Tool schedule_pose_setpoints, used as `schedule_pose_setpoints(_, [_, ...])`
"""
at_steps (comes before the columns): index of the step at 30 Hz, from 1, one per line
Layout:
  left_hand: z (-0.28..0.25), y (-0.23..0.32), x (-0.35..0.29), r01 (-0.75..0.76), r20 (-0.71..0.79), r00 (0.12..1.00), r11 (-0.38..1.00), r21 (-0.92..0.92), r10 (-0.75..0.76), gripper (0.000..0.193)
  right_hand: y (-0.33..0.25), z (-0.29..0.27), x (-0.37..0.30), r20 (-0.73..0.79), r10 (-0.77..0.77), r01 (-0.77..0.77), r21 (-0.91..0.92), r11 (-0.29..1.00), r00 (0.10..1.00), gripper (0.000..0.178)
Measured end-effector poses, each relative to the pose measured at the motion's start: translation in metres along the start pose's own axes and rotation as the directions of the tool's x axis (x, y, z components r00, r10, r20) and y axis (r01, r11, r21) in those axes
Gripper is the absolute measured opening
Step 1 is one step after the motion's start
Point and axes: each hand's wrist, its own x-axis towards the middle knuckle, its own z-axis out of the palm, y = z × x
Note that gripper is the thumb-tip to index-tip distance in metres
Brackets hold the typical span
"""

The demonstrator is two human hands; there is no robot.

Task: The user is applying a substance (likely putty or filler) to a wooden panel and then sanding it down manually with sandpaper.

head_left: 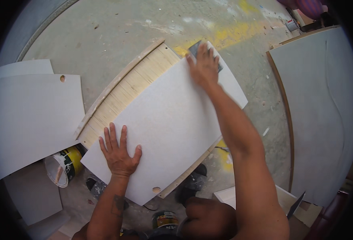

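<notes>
A white panel (pixel 164 116) with a small round hole near its near edge lies flat and slanted before me. Under it, a pale wooden board (pixel 130 92) with a raised strip along its far left edge sticks out. My left hand (pixel 119 156) rests palm down on the panel's near left part, fingers spread. At the far end, my right hand (pixel 205 66) presses a dark grey sheet, seemingly sandpaper (pixel 194 49), onto the panel's surface. This hand is slightly blurred, and its palm hides part of the sheet.
More white panels (pixel 32 120) lie at the left, above a paint-smeared bucket (pixel 60 170). A large pale panel (pixel 316 100) with a brown edge stands on the right. Another can (pixel 164 219) sits near my legs. Yellow paint (pixel 232 36) marks the concrete floor.
</notes>
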Motion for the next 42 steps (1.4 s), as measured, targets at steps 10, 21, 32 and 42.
schedule_pose_setpoints(10, [0.002, -0.001, 0.001, -0.023, -0.008, 1.000, 1.000, 0.014, 0.023, 0.078, 0.047, 0.008, -0.005, 0.023, 0.063, -0.063, -0.022, 0.998, 0.998, 0.087])
schedule_pose_setpoints(21, [0.003, 0.001, 0.001, -0.022, -0.017, 1.000, 0.999, 0.030, 0.022, 0.077, 0.030, -0.005, 0.000, -0.032, -0.027, 0.026, -0.052, 0.998, 0.999, 0.082])
schedule_pose_setpoints(32, [0.002, 0.003, 0.003, -0.045, -0.063, 0.997, 0.998, 0.039, 0.048, 0.074, 0.030, -0.030, -0.185, 0.424, -0.514, 0.467, 0.219, 0.857, 0.746, 0.095])
schedule_pose_setpoints(42, [0.005, 0.003, 0.003, -0.020, -0.060, 0.998, 0.998, 0.061, 0.023, 0.075, -0.016, -0.035, -0.241, 0.412, -0.369, 0.274, 0.270, 0.923, 0.833, 0.096])
